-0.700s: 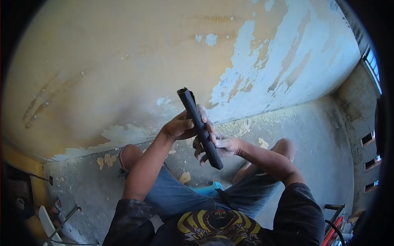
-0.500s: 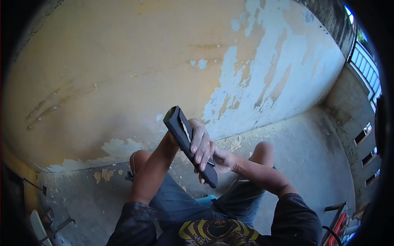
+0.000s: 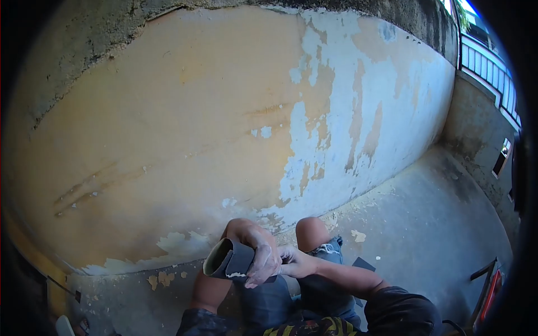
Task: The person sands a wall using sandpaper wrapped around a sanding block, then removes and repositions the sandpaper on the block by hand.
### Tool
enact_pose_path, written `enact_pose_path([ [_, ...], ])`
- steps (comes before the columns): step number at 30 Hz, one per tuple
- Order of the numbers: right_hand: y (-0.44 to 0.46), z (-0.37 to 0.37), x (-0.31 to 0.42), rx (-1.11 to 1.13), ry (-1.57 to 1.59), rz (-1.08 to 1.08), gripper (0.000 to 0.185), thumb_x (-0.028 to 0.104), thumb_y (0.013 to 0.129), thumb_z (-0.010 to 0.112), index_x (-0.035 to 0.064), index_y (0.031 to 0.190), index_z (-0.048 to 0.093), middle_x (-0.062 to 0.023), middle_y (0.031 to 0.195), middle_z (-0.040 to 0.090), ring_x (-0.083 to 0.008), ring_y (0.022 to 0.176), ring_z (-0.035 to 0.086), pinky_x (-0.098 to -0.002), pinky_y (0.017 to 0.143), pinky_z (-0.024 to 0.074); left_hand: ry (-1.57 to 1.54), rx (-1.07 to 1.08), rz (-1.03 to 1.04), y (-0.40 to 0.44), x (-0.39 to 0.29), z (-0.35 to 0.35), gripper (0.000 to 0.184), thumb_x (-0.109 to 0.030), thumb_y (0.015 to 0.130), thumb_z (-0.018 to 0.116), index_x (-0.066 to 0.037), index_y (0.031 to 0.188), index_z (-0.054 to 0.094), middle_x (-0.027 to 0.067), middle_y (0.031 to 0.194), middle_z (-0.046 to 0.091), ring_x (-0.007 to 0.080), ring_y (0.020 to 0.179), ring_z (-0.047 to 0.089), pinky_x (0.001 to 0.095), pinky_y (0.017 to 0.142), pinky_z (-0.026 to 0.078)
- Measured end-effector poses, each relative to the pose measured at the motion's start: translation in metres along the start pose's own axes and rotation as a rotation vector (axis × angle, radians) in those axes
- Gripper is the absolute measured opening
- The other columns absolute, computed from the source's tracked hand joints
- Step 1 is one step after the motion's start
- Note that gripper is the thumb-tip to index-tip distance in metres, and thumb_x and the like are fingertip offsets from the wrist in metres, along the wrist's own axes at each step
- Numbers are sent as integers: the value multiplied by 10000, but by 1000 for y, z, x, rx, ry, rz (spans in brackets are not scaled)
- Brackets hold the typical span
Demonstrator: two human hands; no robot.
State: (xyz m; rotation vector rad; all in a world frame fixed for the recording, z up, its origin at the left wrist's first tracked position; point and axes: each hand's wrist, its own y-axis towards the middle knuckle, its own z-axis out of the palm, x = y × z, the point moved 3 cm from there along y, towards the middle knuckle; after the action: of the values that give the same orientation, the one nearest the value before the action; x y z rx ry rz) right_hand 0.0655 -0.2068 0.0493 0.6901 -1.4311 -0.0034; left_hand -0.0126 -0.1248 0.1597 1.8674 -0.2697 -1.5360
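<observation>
A dark grey sheet of sandpaper (image 3: 240, 259), curled into a loose roll with a pale greenish inside, lies in my left hand (image 3: 259, 249). The fingers of that hand wrap over the roll, and white dust coats them. Close against it, my right hand (image 3: 297, 262) is closed at the roll's right end, its fingertips partly hidden. Both hands are low in front of the wall, between my bent knees.
Ahead stands a wall (image 3: 185, 145) with peeling yellowish paint and bare pale patches. Paint flakes (image 3: 358, 236) litter the concrete floor (image 3: 431, 224). A dark flat piece (image 3: 364, 264) shows beside my right knee. A red-and-black object (image 3: 491, 294) stands at far right.
My view has tilted up, so more of the wall's top shows. The sandpaper has turned from a steep slant to nearly level, its open end now facing left. Both hands stay on it.
</observation>
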Motion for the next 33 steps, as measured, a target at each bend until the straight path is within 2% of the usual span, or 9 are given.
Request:
enact_pose_path([
  [3, 1, 1, -13, -256, 251, -23, 219, 131, 951, 654, -1, 1125, 650, -26, 1030, 664, -96, 994, 577, -279, 881, 465, 61, -318, 157, -40, 14, -23, 329, -334, 994, 548, -6, 1006, 570, 294, 1025, 664, 451, 964, 665, 451, 841, 518],
  [6, 0, -37, -42, -484, 149, -29, 269, 169, 982, 613, -17, 1176, 610, -30, 1004, 641, -96, 973, 595, -249, 837, 473, 109, -957, 193, -70, 29, -61, 705, -510, 965, 488, 0, 1436, 365, 260, 1545, 251, 483, 1390, 311, 581, 1066, 383],
  [8, -1, -81, -76, -648, 192, 69, 297, 216, 1002, 584, -10, 1195, 595, -18, 974, 648, -85, 915, 598, -238, 801, 474, 110, -1231, 273, -92, 35, -82, 872, -647, 922, 459, -7, 1489, 290, 254, 1524, 310, 468, 1358, 378, 553, 1069, 388],
  [9, 0, -103, -89, -697, 193, 121, 310, 229, 1006, 577, -7, 1206, 586, -11, 962, 652, -79, 888, 595, -234, 788, 474, 309, -1347, 143, -110, 40, -92, 974, -735, 868, 469, -20, 1502, 280, 231, 1495, 381, 373, 1361, 422, 478, 1102, 365],
  [12, 3, -152, -134, -753, 144, 212, 338, 233, 1009, 570, -3, 1251, 562, -10, 1014, 655, -70, 919, 582, -238, 815, 469, 984, -1832, -263, -154, 64, -124, 561, -438, 931, 647, 6, 1248, 516, 136, 1118, 669, 232, 968, 648, 353, 856, 500],
  [13, 7, -162, -145, -759, 116, 172, 349, 230, 1006, 576, -1, 1267, 556, -14, 1051, 649, -75, 956, 575, -248, 848, 463, 1152, -1967, -116, -159, 69, -137, 371, -304, 912, 711, 12, 1055, 583, 97, 903, 698, 204, 765, 641, 328, 707, 502],
  [16, 15, -186, -173, -768, 183, 153, 388, 225, 996, 596, 2, 1308, 538, -25, 1155, 619, -89, 1049, 548, -273, 936, 437, 1260, -2070, -394, -179, 68, -158, 369, -316, 911, 707, 30, 994, 610, 123, 835, 694, 190, 734, 645, 334, 685, 503],
  [24, 20, -218, -177, -726, 214, 98, 419, 157, 965, 632, -8, 1331, 512, -66, 1245, 589, -126, 1107, 550, -311, 959, 447, 1305, -1891, -588, -190, 63, -186, 291, -240, 984, 604, 49, 978, 634, 126, 834, 720, 207, 710, 668, 340, 681, 520],
  [33, 20, -233, -174, -676, -187, 187, 483, 266, 972, 611, 15, 1361, 474, -153, 1188, 622, -210, 1012, 609, -343, 860, 488, 1158, -1703, -452, -219, 80, -190, 307, -253, 1009, 533, 36, 1036, 633, 143, 986, 690, 246, 906, 664, 366, 830, 501],
])
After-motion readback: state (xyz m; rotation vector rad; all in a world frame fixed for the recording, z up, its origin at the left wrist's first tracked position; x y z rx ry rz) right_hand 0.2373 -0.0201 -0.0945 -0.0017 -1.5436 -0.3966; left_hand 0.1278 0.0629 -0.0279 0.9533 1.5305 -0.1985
